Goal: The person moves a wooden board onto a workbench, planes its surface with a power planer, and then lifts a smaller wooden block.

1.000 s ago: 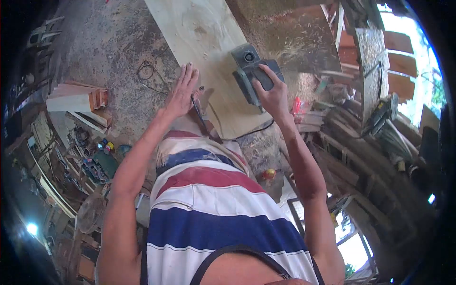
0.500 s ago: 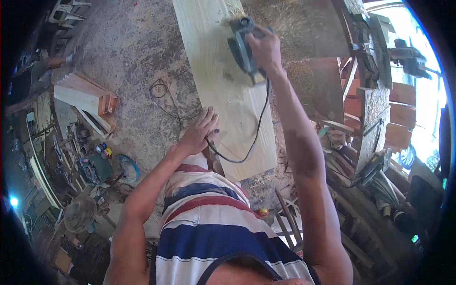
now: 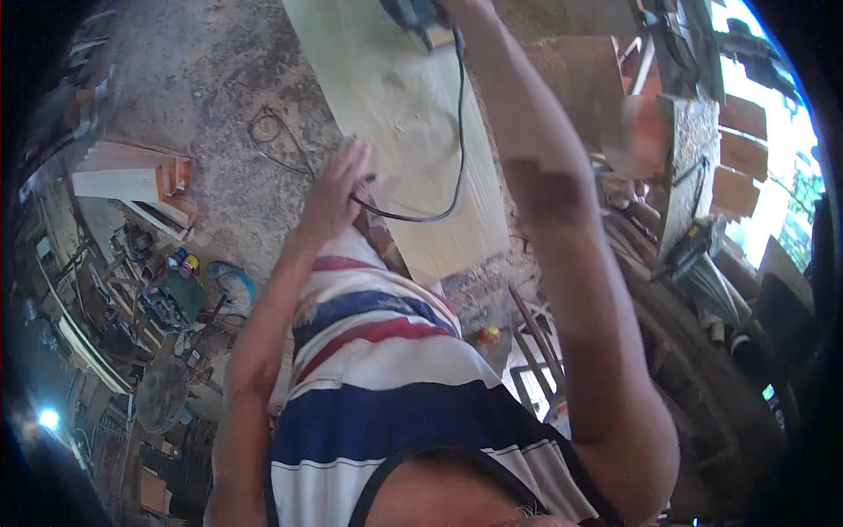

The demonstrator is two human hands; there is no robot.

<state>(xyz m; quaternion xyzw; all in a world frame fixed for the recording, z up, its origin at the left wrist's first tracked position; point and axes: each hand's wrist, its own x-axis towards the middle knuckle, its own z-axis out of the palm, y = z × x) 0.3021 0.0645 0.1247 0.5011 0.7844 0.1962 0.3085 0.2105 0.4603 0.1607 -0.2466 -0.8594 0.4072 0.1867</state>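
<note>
At the top edge, my right hand (image 3: 467, 7) grips an electric planer (image 3: 414, 13), which rests on a long pale wooden board (image 3: 413, 149). The frame cuts off part of the planer and of the hand. From the tool a black power cord (image 3: 460, 114) hangs in a loop over the board and back to my left hand (image 3: 338, 189). That hand is at the board's left edge, the cord running through it between thumb and palm, its fingers fairly straight and slightly blurred.
Stacked cut wood pieces (image 3: 132, 180) stand on the floor at left. Near them are a green machine (image 3: 173, 297) and a blue-rimmed round object (image 3: 233, 285). A wooden post (image 3: 689, 167) and more timber crowd the right side. Shavings lie around the board.
The planer and my right hand have moved farther forward along the board, partly out of view. The whole view has shifted, and my left hand appears higher and further left, still with the cord.
</note>
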